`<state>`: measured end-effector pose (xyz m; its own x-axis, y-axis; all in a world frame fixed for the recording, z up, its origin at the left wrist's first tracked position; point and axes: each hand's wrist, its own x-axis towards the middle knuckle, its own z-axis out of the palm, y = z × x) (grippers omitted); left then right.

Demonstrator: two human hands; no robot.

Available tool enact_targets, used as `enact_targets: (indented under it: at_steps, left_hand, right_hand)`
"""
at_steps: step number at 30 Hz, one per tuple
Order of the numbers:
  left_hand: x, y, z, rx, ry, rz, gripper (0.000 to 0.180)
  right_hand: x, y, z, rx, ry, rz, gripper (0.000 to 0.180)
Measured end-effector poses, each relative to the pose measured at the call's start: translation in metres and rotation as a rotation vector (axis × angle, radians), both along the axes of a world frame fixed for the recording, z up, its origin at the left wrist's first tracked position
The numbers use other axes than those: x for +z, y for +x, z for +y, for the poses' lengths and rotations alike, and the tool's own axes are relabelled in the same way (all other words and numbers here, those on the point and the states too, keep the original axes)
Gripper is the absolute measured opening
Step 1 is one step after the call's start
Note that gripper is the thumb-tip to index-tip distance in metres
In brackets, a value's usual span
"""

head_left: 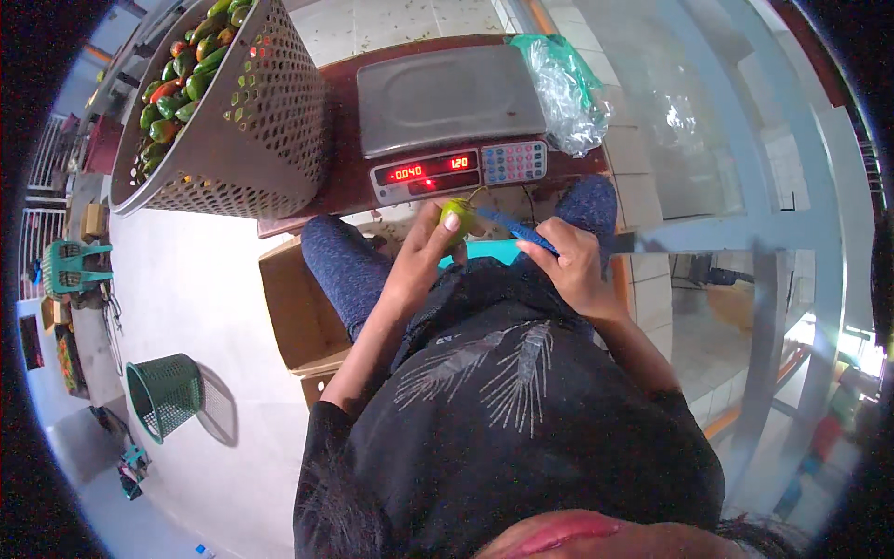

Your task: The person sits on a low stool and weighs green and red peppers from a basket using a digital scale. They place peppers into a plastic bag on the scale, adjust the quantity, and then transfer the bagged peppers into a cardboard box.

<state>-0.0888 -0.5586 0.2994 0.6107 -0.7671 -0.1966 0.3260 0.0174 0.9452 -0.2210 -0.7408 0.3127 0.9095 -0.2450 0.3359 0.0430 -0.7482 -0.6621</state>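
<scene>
My left hand [421, 250] is closed around a green pepper [455, 224], with the thumb across its side and a thin stem showing at the top. In my right hand [575, 263] is a slim blue knife [514, 225], gripped near its end. Its tip reaches the stem end of the pepper; whether it touches cannot be made out. Both hands are above my lap, just in front of a weighing scale [451, 102] with a flat grey pan and a lit red display.
A tall perforated basket [270, 130] full of green and red peppers [186, 79] leans at the far left. Clear and green plastic bags [568, 98] lie right of the scale. A cardboard box [293, 303] stands by my left leg, and a green basket [166, 396] is on the floor.
</scene>
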Motion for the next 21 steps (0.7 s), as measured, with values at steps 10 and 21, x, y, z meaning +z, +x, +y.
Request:
enact_targets:
  at_steps: [10, 21]
  left_hand:
    - [0.001, -0.01, -0.004, 0.059, 0.057, -0.069, 0.038]
    - [0.008, -0.008, -0.011, 0.079, 0.023, -0.174, 0.029]
  right_hand:
    - [-0.026, -0.005, -0.004, 0.0, -0.268, -0.033, 0.034]
    - [-0.028, -0.002, -0.008, 0.002, -0.254, -0.075, 0.035]
